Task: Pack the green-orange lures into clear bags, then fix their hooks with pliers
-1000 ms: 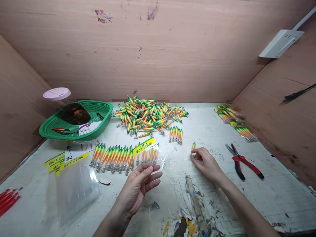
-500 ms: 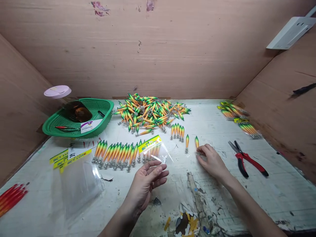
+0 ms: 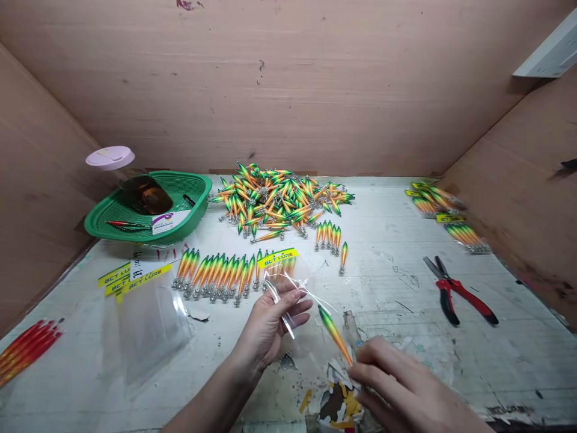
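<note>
My left hand (image 3: 282, 322) pinches a clear plastic bag (image 3: 288, 282) whose yellow header reads BCT LURE. My right hand (image 3: 396, 385) is closed on the hook end of a green, yellow and orange fishing lure (image 3: 333, 331). That lure's green tip points up and left, close to the bag's open side. Behind the bag lies a row of matching lures (image 3: 216, 276), partly hidden by it. A single lure (image 3: 344, 258) lies apart, just in front of a small group of lures (image 3: 328, 237).
A big heap of lures (image 3: 279, 201) lies at the back. To the left are a green basket (image 3: 205, 198) with a lidded jar, empty header bags (image 3: 153, 325) and red lures (image 3: 29, 352). Red-handled pliers (image 3: 469, 300) and packed lures (image 3: 466, 237) lie right.
My right hand has picked up a lure from the table and brought it down and nearer to me, beside the bag. The bag in my left hand now gapes wider. The view has shifted slightly.
</note>
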`<state>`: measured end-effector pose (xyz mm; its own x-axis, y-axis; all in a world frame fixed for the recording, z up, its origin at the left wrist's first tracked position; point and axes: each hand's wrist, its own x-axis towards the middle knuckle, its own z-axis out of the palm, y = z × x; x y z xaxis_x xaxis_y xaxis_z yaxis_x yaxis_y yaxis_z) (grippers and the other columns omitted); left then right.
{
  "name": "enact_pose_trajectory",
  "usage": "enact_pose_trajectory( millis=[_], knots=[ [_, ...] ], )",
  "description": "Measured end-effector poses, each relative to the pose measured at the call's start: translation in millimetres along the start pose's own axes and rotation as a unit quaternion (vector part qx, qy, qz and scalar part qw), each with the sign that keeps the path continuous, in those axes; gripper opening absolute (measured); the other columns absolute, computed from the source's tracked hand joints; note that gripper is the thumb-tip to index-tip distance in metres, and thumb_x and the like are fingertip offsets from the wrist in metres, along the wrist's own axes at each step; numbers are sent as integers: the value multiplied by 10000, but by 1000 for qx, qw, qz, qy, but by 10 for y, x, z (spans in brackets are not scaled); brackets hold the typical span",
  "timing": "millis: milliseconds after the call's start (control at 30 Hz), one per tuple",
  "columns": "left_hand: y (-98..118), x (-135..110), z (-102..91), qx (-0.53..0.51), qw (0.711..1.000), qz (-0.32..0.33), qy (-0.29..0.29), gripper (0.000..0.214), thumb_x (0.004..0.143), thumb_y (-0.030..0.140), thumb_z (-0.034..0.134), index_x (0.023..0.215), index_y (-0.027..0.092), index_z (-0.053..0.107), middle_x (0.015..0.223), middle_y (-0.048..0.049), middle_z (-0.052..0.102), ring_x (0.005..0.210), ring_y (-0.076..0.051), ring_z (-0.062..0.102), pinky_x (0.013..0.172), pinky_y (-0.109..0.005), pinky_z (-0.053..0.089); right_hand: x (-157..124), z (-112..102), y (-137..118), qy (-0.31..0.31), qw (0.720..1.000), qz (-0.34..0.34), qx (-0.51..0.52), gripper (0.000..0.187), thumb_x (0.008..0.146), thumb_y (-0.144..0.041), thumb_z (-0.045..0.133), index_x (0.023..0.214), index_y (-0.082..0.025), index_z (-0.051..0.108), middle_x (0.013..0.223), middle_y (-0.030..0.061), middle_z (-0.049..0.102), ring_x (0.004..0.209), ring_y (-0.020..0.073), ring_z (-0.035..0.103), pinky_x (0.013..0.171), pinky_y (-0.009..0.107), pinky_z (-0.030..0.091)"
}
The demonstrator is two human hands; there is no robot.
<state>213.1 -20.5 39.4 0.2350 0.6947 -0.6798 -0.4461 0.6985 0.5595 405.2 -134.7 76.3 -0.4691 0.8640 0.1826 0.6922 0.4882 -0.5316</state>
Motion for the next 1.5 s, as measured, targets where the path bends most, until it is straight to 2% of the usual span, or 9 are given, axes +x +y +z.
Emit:
enact_pose_trajectory(
  millis=[233,367,533,800,967,1100,1267,1400,1500],
  knots=[
    [-96,-111,-7,4,998,-15,-69,267,716,125,810,943,113,671,896,-106,766,746,-214,743,637,-286,614,182,444,130,194,960,-67,-190,324,935,-75,439,1209,-98,609,1000,160,690,904,234,646,753,356,542],
    [-131,-174,-9,-30,995,-4,-96,347,769,266,791,1064,134,664,1010,-113,753,803,-232,746,712,-335,623,274,520,67,265,951,-39,-152,264,893,-34,532,1127,-114,626,1028,161,717,885,244,646,748,401,540],
    [-175,-210,-19,-60,991,29,-112,485,725,365,824,1134,172,649,1043,-103,743,893,-263,737,768,-367,612,351,514,-3,343,937,19,-62,324,851,27,591,1113,-160,629,974,105,725,881,197,649,734,327,566],
    [-234,-213,35,-61,992,12,-113,486,628,317,895,1015,133,665,978,-121,764,814,-218,723,716,-342,608,421,565,-10,353,935,-2,-14,456,839,50,581,1227,-188,604,1012,88,726,891,188,658,726,314,594],
    [-295,-197,53,-92,991,0,-98,366,721,255,834,1019,116,674,974,-126,770,777,-179,725,693,-261,588,439,650,-86,345,938,-20,-5,531,833,49,587,1316,-165,545,1063,111,711,974,210,666,783,342,594],
    [-303,-161,35,-139,987,-28,-79,152,863,179,674,991,99,681,997,-132,766,872,-227,741,744,-296,602,286,474,-50,282,958,5,45,449,864,-68,625,1290,-180,537,1079,108,688,1023,232,653,818,374,589],
    [-236,-163,16,-165,982,-35,-85,239,962,209,517,1144,123,645,940,-134,769,864,-254,751,762,-379,616,326,165,647,325,937,123,-37,104,928,-219,573,1024,-227,611,842,41,641,737,182,628,649,331,548],
    [-201,-196,28,-167,982,-48,-79,257,976,264,501,1129,126,655,949,-132,769,803,-235,757,707,-345,619,618,251,1272,234,961,132,-65,174,893,-361,613,921,-193,652,806,26,635,659,146,595,596,294,511],
    [-193,-193,29,-172,981,-48,-74,256,970,277,515,1058,106,684,1020,-142,761,823,-230,754,704,-330,617,728,350,1394,210,966,127,-77,234,914,-398,568,867,-177,627,794,28,619,727,159,597,647,310,503]
  ],
)
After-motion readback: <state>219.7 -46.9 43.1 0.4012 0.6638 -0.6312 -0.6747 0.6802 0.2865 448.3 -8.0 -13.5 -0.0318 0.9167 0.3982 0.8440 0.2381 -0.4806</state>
